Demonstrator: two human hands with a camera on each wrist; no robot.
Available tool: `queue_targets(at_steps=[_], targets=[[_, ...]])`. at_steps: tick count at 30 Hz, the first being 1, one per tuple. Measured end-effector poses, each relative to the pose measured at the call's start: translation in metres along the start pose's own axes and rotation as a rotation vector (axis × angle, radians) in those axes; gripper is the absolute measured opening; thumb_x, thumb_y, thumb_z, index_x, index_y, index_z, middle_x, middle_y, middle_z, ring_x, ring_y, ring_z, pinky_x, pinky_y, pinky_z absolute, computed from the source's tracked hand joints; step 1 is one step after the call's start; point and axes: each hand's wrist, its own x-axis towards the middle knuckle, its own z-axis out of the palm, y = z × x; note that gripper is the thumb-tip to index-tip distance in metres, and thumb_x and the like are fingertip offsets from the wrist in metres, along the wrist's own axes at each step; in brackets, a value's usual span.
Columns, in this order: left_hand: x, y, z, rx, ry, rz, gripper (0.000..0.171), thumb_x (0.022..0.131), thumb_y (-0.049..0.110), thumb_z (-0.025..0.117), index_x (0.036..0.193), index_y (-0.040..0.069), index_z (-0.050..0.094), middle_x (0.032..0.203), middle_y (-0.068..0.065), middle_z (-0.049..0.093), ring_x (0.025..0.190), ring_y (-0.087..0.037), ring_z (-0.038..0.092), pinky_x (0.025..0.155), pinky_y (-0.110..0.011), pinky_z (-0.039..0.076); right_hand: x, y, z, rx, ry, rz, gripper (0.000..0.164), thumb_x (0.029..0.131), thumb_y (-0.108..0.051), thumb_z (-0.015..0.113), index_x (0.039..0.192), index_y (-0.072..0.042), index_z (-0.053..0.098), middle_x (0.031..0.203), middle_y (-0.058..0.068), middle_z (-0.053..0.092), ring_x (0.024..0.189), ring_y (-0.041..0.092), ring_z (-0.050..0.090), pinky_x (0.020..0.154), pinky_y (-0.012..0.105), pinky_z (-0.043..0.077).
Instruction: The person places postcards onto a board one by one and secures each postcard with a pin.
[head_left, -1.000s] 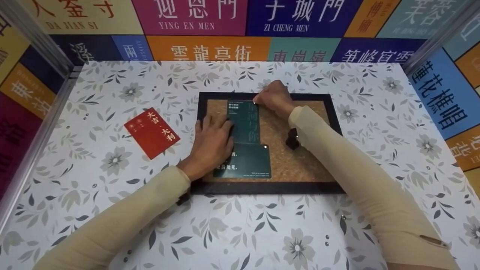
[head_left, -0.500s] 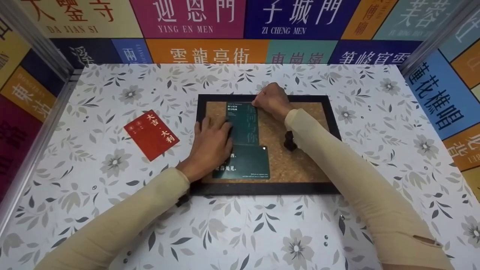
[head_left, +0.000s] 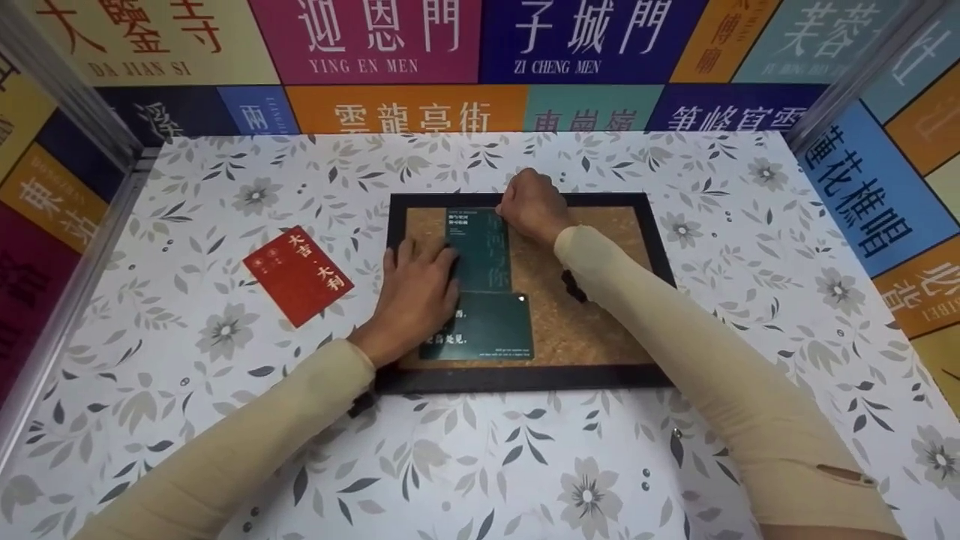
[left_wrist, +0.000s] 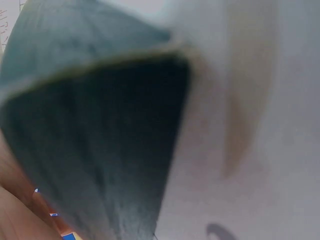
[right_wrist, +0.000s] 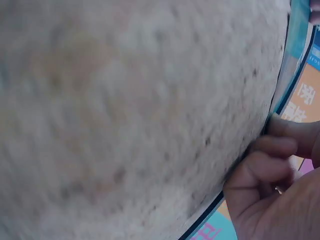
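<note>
In the head view my left hand [head_left: 420, 289] lies with fingers spread over the left side of a framed corkboard [head_left: 585, 330] and the edges of two dark green cards. The upright card [head_left: 480, 259] is above; the lower card [head_left: 510, 337] lies sideways, with a silver thumbtack [head_left: 522, 298] at its top right corner. My right hand [head_left: 534, 204] is curled at the upright card's top right corner, its thumb pressing there; the thumbtack under it is hidden. In the right wrist view the thumb [right_wrist: 295, 132] meets the board's edge area. The left wrist view is mostly blurred.
A red card [head_left: 298, 276] with gold lettering lies left of the board. A small shiny thumbtack [head_left: 676, 433] sits on the floral tabletop [head_left: 450, 465] near my right forearm. Colourful printed panels [head_left: 405, 45] stand behind and at both sides.
The whole head view shifts slightly. The bright tack head at the upright card's corner, seen earlier by my right fingertips, is now covered by them. My left hand stays on the board.
</note>
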Motion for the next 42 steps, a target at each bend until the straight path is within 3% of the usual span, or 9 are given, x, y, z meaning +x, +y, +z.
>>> queue_targets(at_steps=[3,7,13,16,20,28,34,42], targets=[[-0.001,-0.001,-0.001,0.014,0.015,0.006,0.043,0.110,0.021,0.066,0.150,0.005,0.065,0.164,-0.013,0.053,0.149,-0.048,0.041,0.122,-0.076,0.028,-0.003,-0.002,0.004,-0.042,0.014,-0.058,0.039,0.102,-0.007,0.061,0.065,-0.013,0.053,0.060,-0.002,0.042,0.061,0.018,0.041,0.059,0.036,0.036],[0.000,-0.001,-0.002,0.023,0.018,0.012,0.044,0.109,0.022,0.067,0.150,0.005,0.065,0.163,-0.013,0.053,0.148,-0.047,0.042,0.123,-0.076,0.028,-0.006,-0.003,0.007,-0.091,0.039,-0.156,0.036,0.102,-0.005,0.056,0.067,-0.011,0.054,0.062,0.000,0.040,0.060,0.018,0.037,0.055,0.036,0.031],[0.002,-0.001,-0.005,0.020,0.004,0.020,0.045,0.110,0.022,0.066,0.152,0.005,0.063,0.165,-0.013,0.051,0.149,-0.045,0.041,0.124,-0.076,0.026,-0.008,0.006,0.003,-0.126,0.055,-0.265,0.027,0.104,-0.004,0.060,0.081,-0.005,0.073,0.083,0.005,0.062,0.077,0.021,0.050,0.067,0.037,0.042],[0.002,-0.003,-0.006,0.003,0.003,0.017,0.045,0.110,0.021,0.066,0.152,0.005,0.063,0.166,-0.013,0.051,0.149,-0.045,0.041,0.124,-0.075,0.026,-0.009,0.010,0.001,-0.118,0.033,-0.276,0.020,0.107,-0.006,0.065,0.097,-0.005,0.082,0.100,0.006,0.070,0.093,0.022,0.059,0.081,0.038,0.051],[0.001,-0.005,-0.007,-0.015,0.005,0.019,0.045,0.110,0.020,0.066,0.152,0.004,0.063,0.166,-0.015,0.050,0.149,-0.045,0.041,0.124,-0.073,0.026,-0.010,0.015,0.000,-0.126,0.028,-0.288,0.014,0.108,-0.009,0.070,0.107,-0.005,0.084,0.110,0.008,0.067,0.104,0.022,0.059,0.093,0.041,0.053],[0.000,-0.003,-0.005,-0.011,0.004,0.023,0.047,0.110,0.021,0.067,0.152,0.003,0.063,0.167,-0.016,0.050,0.151,-0.046,0.040,0.125,-0.075,0.025,-0.008,0.020,-0.003,-0.182,0.070,-0.336,0.016,0.107,-0.018,0.075,0.109,-0.006,0.087,0.115,0.010,0.066,0.114,0.030,0.054,0.103,0.049,0.044],[-0.001,-0.004,-0.004,-0.007,0.002,0.017,0.047,0.109,0.021,0.066,0.153,0.004,0.062,0.168,-0.017,0.049,0.154,-0.047,0.038,0.126,-0.075,0.024,-0.007,0.022,-0.005,-0.178,0.037,-0.316,0.017,0.106,-0.021,0.077,0.112,-0.008,0.087,0.129,0.009,0.065,0.129,0.032,0.050,0.109,0.055,0.039],[-0.005,-0.009,-0.010,-0.067,0.013,0.001,0.048,0.109,0.019,0.068,0.154,0.003,0.061,0.169,-0.018,0.048,0.154,-0.044,0.039,0.129,-0.069,0.025,-0.003,0.026,-0.008,-0.139,-0.004,-0.322,0.015,0.104,-0.016,0.079,0.112,-0.007,0.087,0.121,0.008,0.071,0.123,0.027,0.057,0.112,0.049,0.045]])
